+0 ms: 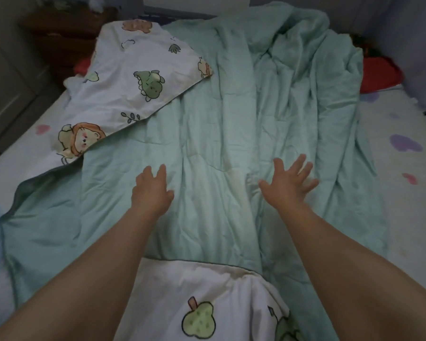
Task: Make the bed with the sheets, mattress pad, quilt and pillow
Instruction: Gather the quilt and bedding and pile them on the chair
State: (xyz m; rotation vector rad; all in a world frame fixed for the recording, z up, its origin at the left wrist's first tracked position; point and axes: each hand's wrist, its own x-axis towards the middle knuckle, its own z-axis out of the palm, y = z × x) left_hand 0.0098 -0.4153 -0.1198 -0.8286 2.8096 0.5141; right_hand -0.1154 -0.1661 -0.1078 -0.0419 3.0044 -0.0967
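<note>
The green quilt [207, 134] lay rumpled lengthwise, near to far, beneath both hands: the right hand [288, 184] splayed and empty, the left hand [151, 189] loosely bent, apparently grasping nothing, and nearer the turned-back printed corner [138, 82] at far left.

1. A grey cabinet [8, 77] with panelled doors is seen at 9 to 10 o'clock, just beside the edge of the bed [12, 148].
2. A dark brown wooden piece of furniture [67, 30] is set at 11 o'clock, beyond the cabinet; its kind cannot be told.
3. A plain white panel [194, 4] is cut off by the frame's top edge at 12 o'clock.
4. A bluish-grey wall [408, 40] is seen at 1 to 2 o'clock, running along the bed.
5. The room is dimly lit, and the 11 o'clock corner is left in deep shadow.
</note>
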